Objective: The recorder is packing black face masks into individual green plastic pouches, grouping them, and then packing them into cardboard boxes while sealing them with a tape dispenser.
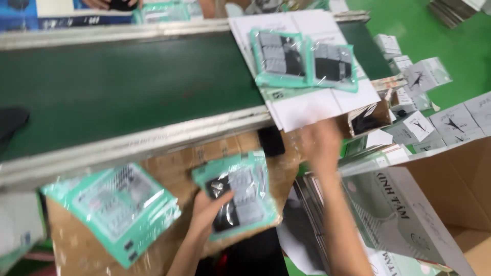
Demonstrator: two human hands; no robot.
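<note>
My left hand (207, 212) grips a teal plastic packet (240, 191) with dark and grey contents, held over a sheet of brown cardboard (169, 168). My right hand (321, 144) is blurred, raised near the edge of the green conveyor belt (128, 87), its fingers apart and nothing in them. Just above it a flat white carton sheet (307, 105) lies across the belt with two teal packets (302, 59) on top. A stack of teal packets (115, 209) sits at the lower left.
Small white boxes (417, 125) with black marks are piled at the right. A large open cardboard box (455, 189) stands at the lower right, white sheets beside it. Another person's hands (110, 4) show at the top left. Green floor (450, 36) lies beyond.
</note>
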